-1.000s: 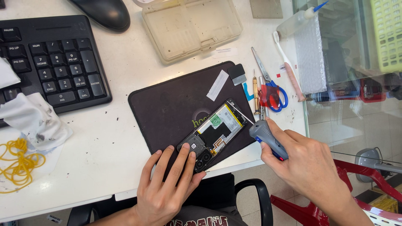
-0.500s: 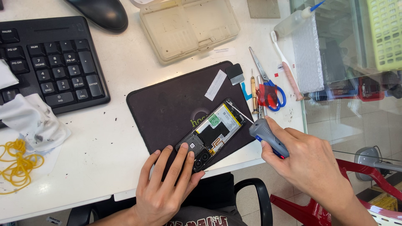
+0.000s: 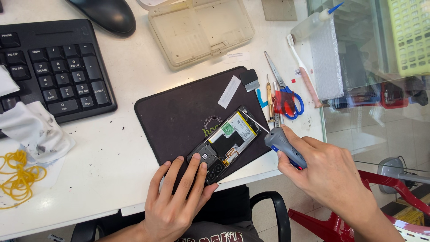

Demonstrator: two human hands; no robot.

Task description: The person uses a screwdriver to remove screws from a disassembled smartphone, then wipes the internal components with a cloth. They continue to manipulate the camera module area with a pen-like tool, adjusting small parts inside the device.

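Observation:
An opened phone (image 3: pixel 226 143) with its battery and circuit boards showing lies at an angle on a dark work mat (image 3: pixel 188 112). My left hand (image 3: pixel 177 197) rests flat on the phone's near end, fingers spread over the camera area. My right hand (image 3: pixel 329 172) grips a grey and blue screwdriver (image 3: pixel 282 145). Its thin metal tip touches the phone's upper right edge.
A black keyboard (image 3: pixel 49 67) and mouse (image 3: pixel 105 13) sit at the far left, with a crumpled white cloth (image 3: pixel 33 130) and yellow rubber bands (image 3: pixel 18 179). A clear plastic box (image 3: pixel 199 29) lies behind the mat. Scissors (image 3: pixel 286 94), a toothbrush (image 3: pixel 304 74) and small tools lie to the right. The desk edge runs near my hands.
The view has shifted slightly. Both hands hold nearly the same places on the phone and the screwdriver.

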